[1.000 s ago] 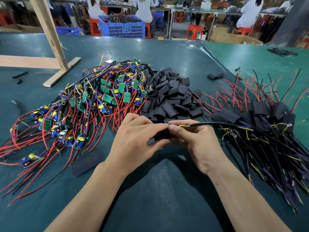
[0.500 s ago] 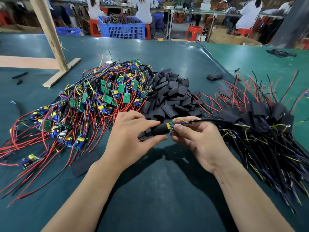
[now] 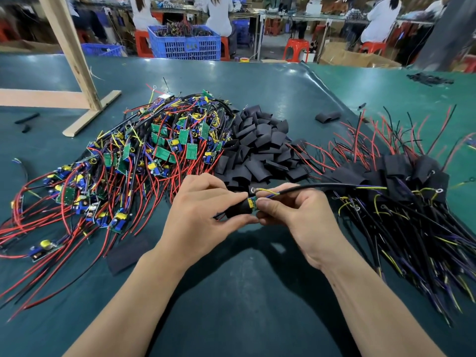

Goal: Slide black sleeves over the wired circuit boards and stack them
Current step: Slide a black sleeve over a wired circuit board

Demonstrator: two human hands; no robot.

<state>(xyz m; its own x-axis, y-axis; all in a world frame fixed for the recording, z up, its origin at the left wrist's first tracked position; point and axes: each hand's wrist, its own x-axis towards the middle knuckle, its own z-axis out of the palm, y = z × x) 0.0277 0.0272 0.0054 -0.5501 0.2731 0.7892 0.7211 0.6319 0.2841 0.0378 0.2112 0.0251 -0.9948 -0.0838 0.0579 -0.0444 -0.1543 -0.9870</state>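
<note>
Bare boards: we note a tangled heap of green circuit boards with red and black leads on the teal table, far left of the hands.
Loose sleeves: piled just right of that heap, beyond the hands.
Left hand: we see thumb and fingers curled round a black sleeve, pinching it.
Board in work: its yellow-green end pokes out of the sleeve's right mouth, between the two hands.
Right hand: fingertips pinch that exposed end; its black cable runs off rightward over the hand.
Sleeved stack: finished units lie right of the right hand, wires fanned out.
</note>
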